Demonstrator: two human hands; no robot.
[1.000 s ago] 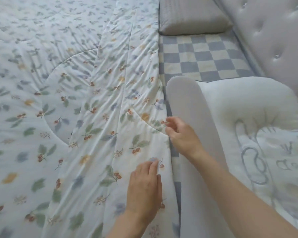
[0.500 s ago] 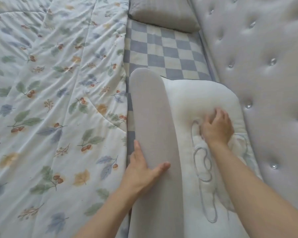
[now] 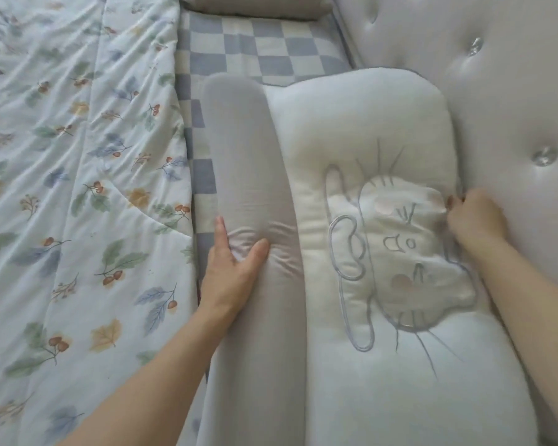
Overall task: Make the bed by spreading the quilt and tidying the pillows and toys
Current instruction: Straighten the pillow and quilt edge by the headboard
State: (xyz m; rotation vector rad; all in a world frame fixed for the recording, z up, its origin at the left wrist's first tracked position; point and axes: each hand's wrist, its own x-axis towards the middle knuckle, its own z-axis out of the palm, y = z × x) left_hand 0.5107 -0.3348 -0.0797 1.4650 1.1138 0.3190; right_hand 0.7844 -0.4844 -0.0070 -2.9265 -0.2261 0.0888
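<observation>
Since half a second ago my right hand (image 3: 475, 218) has slid to pinch the far-right edge of the white cat-embroidered pillow (image 3: 384, 175), while my left hand (image 3: 231, 268) presses, thumb spread, the long grey bolster roll (image 3: 248, 149) running near-to-far just left of it.

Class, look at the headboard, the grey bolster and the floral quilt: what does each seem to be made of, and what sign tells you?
Headboard: probably padded faux leather or smooth fabric, slight sheen, tufted with shiny buttons.
Grey bolster: soft matte woven cloth over filling; it wrinkles where the left hand presses.
Floral quilt: thin printed cotton-like fabric, matte, with stitched lines and fine creases.
</observation>
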